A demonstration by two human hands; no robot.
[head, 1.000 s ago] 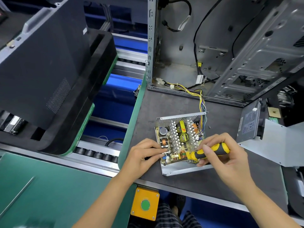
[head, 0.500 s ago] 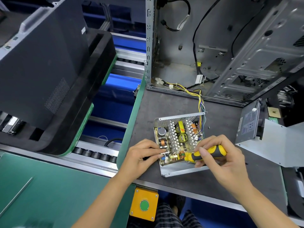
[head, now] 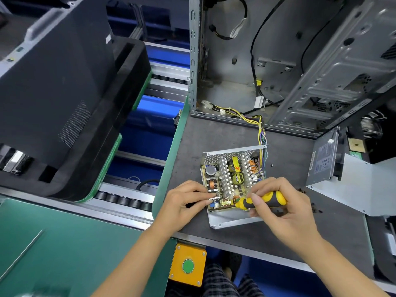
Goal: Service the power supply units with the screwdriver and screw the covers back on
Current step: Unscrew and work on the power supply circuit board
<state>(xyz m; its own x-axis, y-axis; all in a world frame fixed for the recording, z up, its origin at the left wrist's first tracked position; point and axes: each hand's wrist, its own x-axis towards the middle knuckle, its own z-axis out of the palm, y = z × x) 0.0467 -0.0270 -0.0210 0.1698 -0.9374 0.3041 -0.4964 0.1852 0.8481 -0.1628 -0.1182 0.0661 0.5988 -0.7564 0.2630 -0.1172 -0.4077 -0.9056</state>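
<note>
An open power supply unit lies on the dark grey worktop, its circuit board, heatsinks and coils exposed inside a metal tray. My right hand grips a yellow-and-black screwdriver lying nearly flat, its tip pointing left at the board's near edge. My left hand pinches a small metal part at the board's near-left corner. A bundle of coloured wires runs from the unit into the computer case behind. A silver cover with a label stands on edge to the right.
An open computer case stands behind the unit. A loose screw lies right of the unit; dark bits lie near my right hand. A black monitor in foam rides the roller conveyor at left. A yellow box with a green button hangs below.
Both hands stay at the board's near edge. The screwdriver has tilted slightly, and the view has shifted a little.
</note>
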